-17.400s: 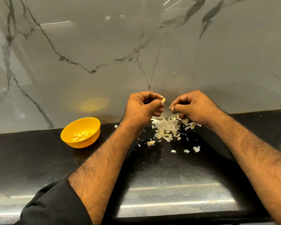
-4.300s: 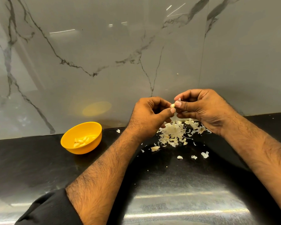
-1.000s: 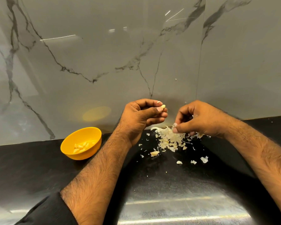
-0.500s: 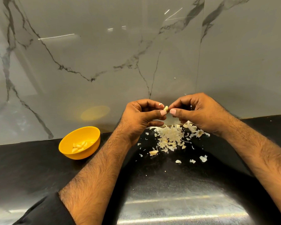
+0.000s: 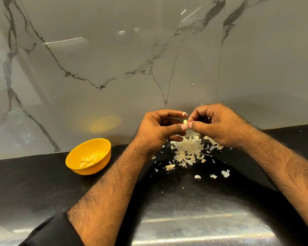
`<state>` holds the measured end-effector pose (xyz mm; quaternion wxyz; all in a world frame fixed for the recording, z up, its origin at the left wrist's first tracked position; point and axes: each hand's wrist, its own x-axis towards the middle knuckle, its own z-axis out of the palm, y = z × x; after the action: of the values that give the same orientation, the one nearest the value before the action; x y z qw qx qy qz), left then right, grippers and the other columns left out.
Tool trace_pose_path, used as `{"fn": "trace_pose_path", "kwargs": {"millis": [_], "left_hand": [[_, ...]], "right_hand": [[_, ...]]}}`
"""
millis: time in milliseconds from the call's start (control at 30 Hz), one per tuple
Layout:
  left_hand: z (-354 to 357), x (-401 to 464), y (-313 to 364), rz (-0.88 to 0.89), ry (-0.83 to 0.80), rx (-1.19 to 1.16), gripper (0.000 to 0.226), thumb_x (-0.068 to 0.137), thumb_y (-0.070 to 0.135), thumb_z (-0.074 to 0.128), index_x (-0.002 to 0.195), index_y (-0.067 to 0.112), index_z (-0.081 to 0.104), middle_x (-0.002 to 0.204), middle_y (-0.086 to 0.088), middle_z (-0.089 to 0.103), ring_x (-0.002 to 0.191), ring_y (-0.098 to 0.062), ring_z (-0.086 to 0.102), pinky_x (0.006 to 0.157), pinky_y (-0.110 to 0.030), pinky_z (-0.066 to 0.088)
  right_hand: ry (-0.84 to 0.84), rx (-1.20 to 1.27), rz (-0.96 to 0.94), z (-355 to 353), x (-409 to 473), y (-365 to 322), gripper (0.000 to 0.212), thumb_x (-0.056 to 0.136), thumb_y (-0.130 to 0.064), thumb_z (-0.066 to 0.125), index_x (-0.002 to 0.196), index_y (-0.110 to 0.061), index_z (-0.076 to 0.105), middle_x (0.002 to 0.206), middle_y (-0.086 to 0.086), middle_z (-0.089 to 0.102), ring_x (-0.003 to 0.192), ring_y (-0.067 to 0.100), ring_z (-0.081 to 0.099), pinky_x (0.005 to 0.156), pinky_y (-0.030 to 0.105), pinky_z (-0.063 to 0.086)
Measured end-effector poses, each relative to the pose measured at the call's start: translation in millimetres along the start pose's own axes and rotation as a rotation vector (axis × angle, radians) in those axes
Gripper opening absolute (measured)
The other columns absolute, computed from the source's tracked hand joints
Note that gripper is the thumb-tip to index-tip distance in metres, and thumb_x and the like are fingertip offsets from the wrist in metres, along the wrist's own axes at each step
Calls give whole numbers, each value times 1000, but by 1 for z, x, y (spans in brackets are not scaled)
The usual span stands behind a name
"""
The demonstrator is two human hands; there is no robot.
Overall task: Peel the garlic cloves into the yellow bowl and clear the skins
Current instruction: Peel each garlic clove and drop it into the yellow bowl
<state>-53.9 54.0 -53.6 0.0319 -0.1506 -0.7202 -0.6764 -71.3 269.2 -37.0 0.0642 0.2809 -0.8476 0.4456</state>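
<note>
Head view: both hands pinch one garlic clove, left hand by thumb and curled fingers, right hand at its tip. It could slip from the fingertips into the skins below, well right of the yellow bowl. Remaining skin is too small to tell.
</note>
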Motion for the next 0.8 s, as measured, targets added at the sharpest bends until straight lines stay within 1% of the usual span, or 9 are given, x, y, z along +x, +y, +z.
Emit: {"fn": "trace_pose_path", "kwargs": {"millis": [67, 167, 200, 300, 400, 600, 700, 733, 800], "left_hand": [[0, 0, -1, -1, 1, 1, 27, 89, -2, 80, 116, -2, 75, 104, -20, 79, 87, -29, 77, 77, -39, 67], [-1, 0, 0, -8, 39, -42, 21, 89, -4, 79, 109, -6, 74, 102, -22, 78, 86, -30, 77, 74, -37, 67], [-1, 0, 0, -8, 45, -50, 21, 88, -5, 79, 108, -6, 74, 102, -23, 78, 85, -30, 77, 74, -36, 66], [0, 0, 0, -6, 42, -48, 22, 87, -6, 80, 108, -6, 73, 100, -24, 78, 83, -31, 77, 76, -38, 67], [0, 0, -1, -9, 48, -38, 21, 89, -4, 80, 109, -6, 73, 101, -24, 78, 83, -30, 77, 75, -37, 67], [-5, 0, 1, -12, 42, 36, 14, 97, 6, 74, 109, 0, 77, 98, -18, 79, 81, -23, 75, 68, -33, 65], [-8, 2, 2, -10, 80, 79, 11, 96, 10, 75, 104, 2, 77, 90, -12, 78, 71, -18, 69, 59, -30, 61], [-9, 3, 2, -9, 112, 94, 13, 97, 14, 76, 101, 1, 76, 85, -10, 76, 67, -17, 66, 56, -28, 58], [-11, 4, 0, -13, 192, 162, 28, 99, 28, 76, 91, 1, 74, 75, -7, 71, 59, -14, 61, 52, -26, 52]], "right_hand": [[-20, -17, 25, -2, 1, 2, 9, 95, -19, 74, 88, -24, 76, 76, 2, 71, 67, 16, 64, 70, 43, 62], [-29, -21, 54, -6, 0, 3, 12, 90, -11, 79, 90, -22, 76, 70, -7, 70, 64, 3, 64, 65, 20, 58], [-33, -5, 53, -6, 0, 3, 14, 89, -10, 81, 92, -22, 77, 71, -8, 71, 64, 2, 65, 65, 16, 57], [-49, 27, 42, -4, -2, -1, 8, 90, -15, 82, 95, -21, 78, 77, -2, 76, 69, 10, 74, 68, 21, 62], [-27, 25, 41, -4, -1, -1, 6, 94, -17, 78, 95, -22, 79, 77, -2, 76, 69, 12, 73, 69, 25, 64], [-26, -11, 53, -7, -1, 1, 9, 95, -16, 76, 95, -25, 80, 81, -4, 76, 71, 11, 73, 71, 28, 65], [-17, -16, 91, -7, 0, 2, 2, 93, -23, 79, 90, -23, 80, 80, -2, 76, 72, 16, 74, 71, 33, 66], [2, -12, 108, -7, 1, 4, 9, 91, -28, 80, 87, -20, 79, 77, 0, 75, 69, 16, 72, 69, 34, 66], [54, -29, 153, -6, 2, 7, 26, 89, -39, 81, 80, -15, 75, 72, 2, 73, 61, 14, 68, 65, 31, 64]]}}
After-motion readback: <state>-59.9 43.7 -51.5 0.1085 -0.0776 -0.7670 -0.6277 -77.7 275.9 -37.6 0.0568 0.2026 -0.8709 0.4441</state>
